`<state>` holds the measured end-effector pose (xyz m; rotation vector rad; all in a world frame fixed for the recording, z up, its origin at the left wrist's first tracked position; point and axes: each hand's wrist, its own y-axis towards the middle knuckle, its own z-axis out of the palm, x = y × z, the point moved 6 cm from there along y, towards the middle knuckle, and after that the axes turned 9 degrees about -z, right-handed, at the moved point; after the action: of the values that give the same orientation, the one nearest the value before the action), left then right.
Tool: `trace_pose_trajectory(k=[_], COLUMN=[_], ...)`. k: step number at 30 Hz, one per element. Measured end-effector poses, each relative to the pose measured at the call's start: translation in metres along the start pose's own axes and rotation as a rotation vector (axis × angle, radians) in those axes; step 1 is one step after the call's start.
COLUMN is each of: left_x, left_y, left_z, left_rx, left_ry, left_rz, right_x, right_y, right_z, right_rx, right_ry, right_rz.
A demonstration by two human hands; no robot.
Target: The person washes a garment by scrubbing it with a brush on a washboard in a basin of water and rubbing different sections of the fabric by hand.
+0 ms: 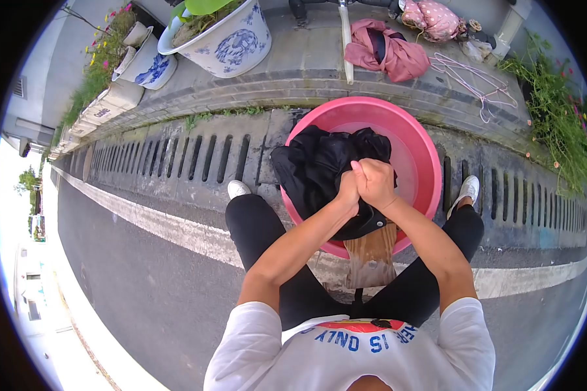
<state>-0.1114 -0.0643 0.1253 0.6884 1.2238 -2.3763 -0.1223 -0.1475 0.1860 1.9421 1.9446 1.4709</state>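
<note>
A round pink basin [426,156] stands between my feet, with some water showing at its right side. Black cloth [313,159] is bunched in it and hangs over the left rim. My left hand [349,189] and my right hand [374,182] are closed side by side over the cloth, touching each other, with black fabric around and below them. A wooden board [370,257] leans on the basin's near rim, its upper end beneath the cloth.
Slotted drain covers [205,156] run left and right of the basin. On the step behind lie pink cloth [398,58], wire hangers [479,85] and a pale handle [347,45]. A blue-and-white planter [238,45] stands back left; green plants [554,111] grow at right.
</note>
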Motion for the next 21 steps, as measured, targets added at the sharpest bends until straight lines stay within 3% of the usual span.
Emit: trace_pose_trajectory(k=[1, 3, 5, 8, 11, 16, 19, 21], left_x=[-0.007, 0.008, -0.006, -0.047, -0.068, -0.090, -0.101, -0.110], left_y=[-0.007, 0.015, 0.008, -0.007, -0.007, -0.012, -0.007, -0.013], left_z=[0.001, -0.014, -0.008, -0.010, -0.017, -0.027, -0.036, -0.035], left_rx=[-0.173, -0.042, -0.005, -0.034, 0.000, -0.080, -0.123, -0.107], left_ry=[0.135, 0.289, 0.346, 0.111, 0.073, -0.030, -0.029, -0.001], left_rz=[0.000, -0.018, 0.014, -0.030, 0.024, 0.172, 0.371, 0.437], right_x=[0.001, -0.054, -0.081, -0.076, -0.066, -0.059, -0.063, -0.049], right_y=[0.004, -0.003, -0.016, -0.014, -0.018, -0.040, -0.046, -0.040], right_z=[-0.002, 0.004, 0.016, -0.007, -0.023, -0.036, -0.045, -0.051], right_rx=[-0.017, 0.077, 0.164, 0.048, 0.077, 0.338, 0.386, 0.287], right_ry=[-0.005, 0.070, 0.378, 0.576, 0.538, 0.586, 0.608, 0.882], right_rz=[-0.016, 0.366, 0.533, 0.666, 0.635, 0.815, 0.870, 0.806])
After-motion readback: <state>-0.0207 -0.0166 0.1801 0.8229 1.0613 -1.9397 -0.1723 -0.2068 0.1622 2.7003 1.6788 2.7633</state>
